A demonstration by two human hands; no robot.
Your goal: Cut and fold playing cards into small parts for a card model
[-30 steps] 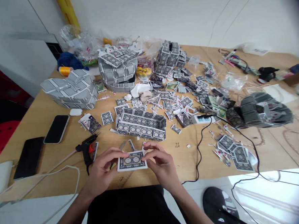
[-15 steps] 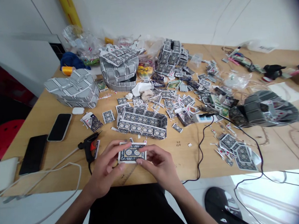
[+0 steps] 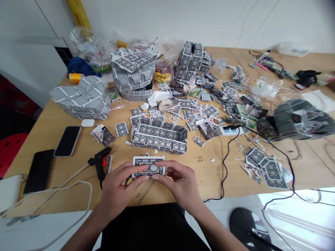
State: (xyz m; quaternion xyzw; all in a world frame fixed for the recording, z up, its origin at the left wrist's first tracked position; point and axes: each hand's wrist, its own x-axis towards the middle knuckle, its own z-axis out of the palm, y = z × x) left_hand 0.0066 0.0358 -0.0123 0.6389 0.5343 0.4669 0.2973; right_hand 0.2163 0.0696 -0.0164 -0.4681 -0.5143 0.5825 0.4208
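Note:
Both hands hold one patterned playing card (image 3: 148,165) low over the near edge of the wooden table (image 3: 210,172). My left hand (image 3: 119,191) pinches its left side and my right hand (image 3: 178,183) pinches its right side, fingers curled over the card's near edge. The card tilts with its far edge up. Just beyond it lies a rectangular box made of cards (image 3: 159,135). A black hot-glue gun (image 3: 100,163) lies to the left of my left hand.
Several loose cards (image 3: 265,167) and scraps cover the middle and right of the table. Card-covered shapes (image 3: 82,98) stand at the back left, another (image 3: 298,123) at right. Two phones (image 3: 68,141) lie at left. A power strip (image 3: 227,130) and black cable (image 3: 225,163) run rightward.
The card has been folded or tipped away from me, so less of its face shows. Both hands moved slightly nearer together over its near edge.

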